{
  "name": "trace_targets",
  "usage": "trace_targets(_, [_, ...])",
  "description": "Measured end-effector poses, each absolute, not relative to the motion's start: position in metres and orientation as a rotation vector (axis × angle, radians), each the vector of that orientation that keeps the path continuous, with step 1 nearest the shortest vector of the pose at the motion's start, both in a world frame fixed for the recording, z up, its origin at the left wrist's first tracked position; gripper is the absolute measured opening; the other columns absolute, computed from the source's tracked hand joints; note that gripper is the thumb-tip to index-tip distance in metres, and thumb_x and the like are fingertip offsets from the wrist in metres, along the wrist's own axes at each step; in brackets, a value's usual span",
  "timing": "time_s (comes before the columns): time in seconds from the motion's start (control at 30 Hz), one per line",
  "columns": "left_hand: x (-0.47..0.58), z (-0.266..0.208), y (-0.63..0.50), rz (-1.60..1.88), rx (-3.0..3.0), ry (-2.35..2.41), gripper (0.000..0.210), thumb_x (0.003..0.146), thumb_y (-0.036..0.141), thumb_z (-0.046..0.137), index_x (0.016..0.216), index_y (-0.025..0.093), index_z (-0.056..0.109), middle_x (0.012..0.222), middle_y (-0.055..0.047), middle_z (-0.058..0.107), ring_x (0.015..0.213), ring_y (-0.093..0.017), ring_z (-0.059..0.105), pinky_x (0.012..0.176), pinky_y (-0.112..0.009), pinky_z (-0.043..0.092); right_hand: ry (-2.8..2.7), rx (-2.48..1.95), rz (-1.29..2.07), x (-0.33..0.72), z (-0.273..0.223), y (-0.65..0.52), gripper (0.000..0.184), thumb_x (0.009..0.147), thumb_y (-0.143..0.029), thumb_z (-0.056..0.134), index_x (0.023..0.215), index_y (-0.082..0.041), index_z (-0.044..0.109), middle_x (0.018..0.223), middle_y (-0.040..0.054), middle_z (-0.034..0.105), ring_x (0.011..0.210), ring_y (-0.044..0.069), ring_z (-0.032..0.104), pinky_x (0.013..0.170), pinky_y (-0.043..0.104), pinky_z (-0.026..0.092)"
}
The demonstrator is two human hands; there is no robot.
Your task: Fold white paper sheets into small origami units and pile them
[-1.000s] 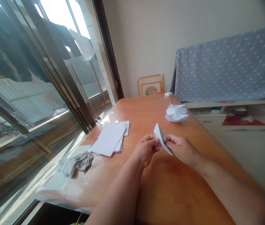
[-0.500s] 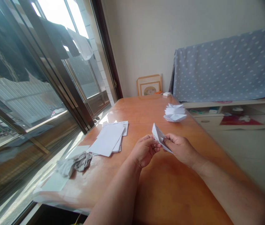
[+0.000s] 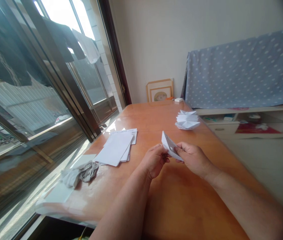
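A folded piece of white paper (image 3: 169, 145), boat-like with a pointed top corner, is held above the table between both hands. My left hand (image 3: 155, 160) pinches its lower left side, fingers curled under it. On the right edge, my right hand (image 3: 191, 156) grips the paper with the thumb on the near face; most of its other fingers are hidden behind. Beyond the hands, several folded white paper shapes (image 3: 187, 120) stand clustered. To the left lies a stack of flat paper sheets (image 3: 116, 148), some with writing along the top edge.
A crumpled grey cloth (image 3: 87, 171) lies at the left on the brown table (image 3: 153, 116). A small white box (image 3: 178, 100) stands at the far end, near a framed picture (image 3: 159, 91). Glass doors (image 3: 86, 76) line the left; a low cabinet (image 3: 221, 128) stands right.
The folded paper has tilted slightly and opened a little between my hands. My left fingers have curled further beneath it. Everything else on the table stays put.
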State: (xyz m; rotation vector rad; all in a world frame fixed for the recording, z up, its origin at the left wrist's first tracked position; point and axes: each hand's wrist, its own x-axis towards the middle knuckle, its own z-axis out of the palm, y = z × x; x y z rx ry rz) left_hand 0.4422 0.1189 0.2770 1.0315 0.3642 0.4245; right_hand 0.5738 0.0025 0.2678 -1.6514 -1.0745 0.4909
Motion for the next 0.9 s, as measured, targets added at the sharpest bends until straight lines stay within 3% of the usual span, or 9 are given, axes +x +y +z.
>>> trace_targets(0.37, [0.442,0.28,0.117,0.453,1.015,0.364,0.012,0.069,0.019,0.07,0.077,0.016,0.062,0.076,-0.001,0.058,0.07,-0.012,0.055,0.065,-0.025,0.04,-0.982,-1.639,0.538,0.577,0.264,0.004,0.033,0.09,-0.051,0.055,0.098,-0.023,0.071,0.088,0.0033,0.074,0.073,0.02,0.067,0.063,0.029,0.054])
trace_targets(0.6, [0.441,0.278,0.117,0.442,0.962,0.375,0.012,0.07,0.016,0.067,0.08,0.018,0.061,0.078,0.0,0.058,0.07,-0.01,0.053,0.064,-0.024,0.037,-0.991,-1.682,0.487,0.578,0.263,0.004,0.034,0.092,-0.051,0.053,0.1,-0.023,0.07,0.087,0.0035,0.074,0.073,0.02,0.068,0.061,0.029,0.053])
trace_targets(0.9, [0.446,0.278,0.12,0.4,0.878,0.44,0.01,0.073,0.026,0.062,0.081,0.02,0.062,0.077,0.0,0.065,0.074,-0.015,0.058,0.062,-0.027,0.034,-1.069,-1.741,0.36,0.564,0.273,0.001,0.028,0.093,-0.044,0.052,0.094,-0.023,0.07,0.077,0.0008,0.073,0.063,0.018,0.066,0.058,0.028,0.048])
